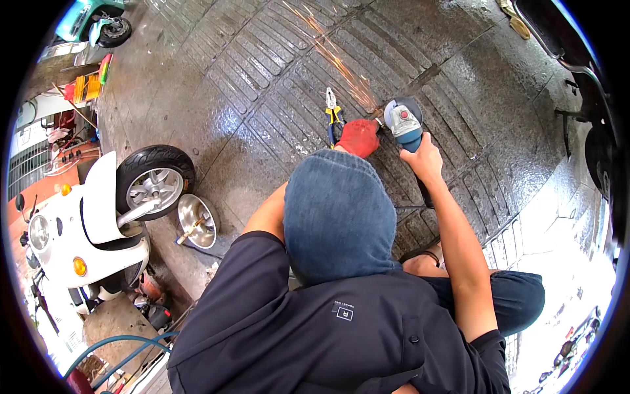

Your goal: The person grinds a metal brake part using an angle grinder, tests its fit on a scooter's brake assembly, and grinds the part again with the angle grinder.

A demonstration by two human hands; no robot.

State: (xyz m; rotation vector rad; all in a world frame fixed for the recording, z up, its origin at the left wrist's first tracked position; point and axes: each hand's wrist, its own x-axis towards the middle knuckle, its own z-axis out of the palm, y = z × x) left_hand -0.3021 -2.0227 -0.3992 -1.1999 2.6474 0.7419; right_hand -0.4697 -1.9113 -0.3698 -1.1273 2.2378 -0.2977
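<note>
My right hand point(425, 156) is wrapped around the body of an angle grinder point(408, 131), its disc point(413, 105) turned toward my left hand. In a red work glove, my left hand point(359, 138) is closed on a small metal piece point(378, 123) that touches or nearly touches the disc; its shape is mostly hidden. Orange sparks point(338, 62) stream away from the contact spot, up and to the left. Pliers point(333, 113) with yellow and dark handles lie on the floor just left of the glove.
A white scooter point(98, 223) stands at left, near a loose metal bowl-shaped part point(197, 220). A teal scooter point(88, 20) is at upper left, a dark vehicle point(600, 131) at right. My denim-covered knee point(341, 217) rises below my hands. The grooved floor tiles point(275, 98) look wet.
</note>
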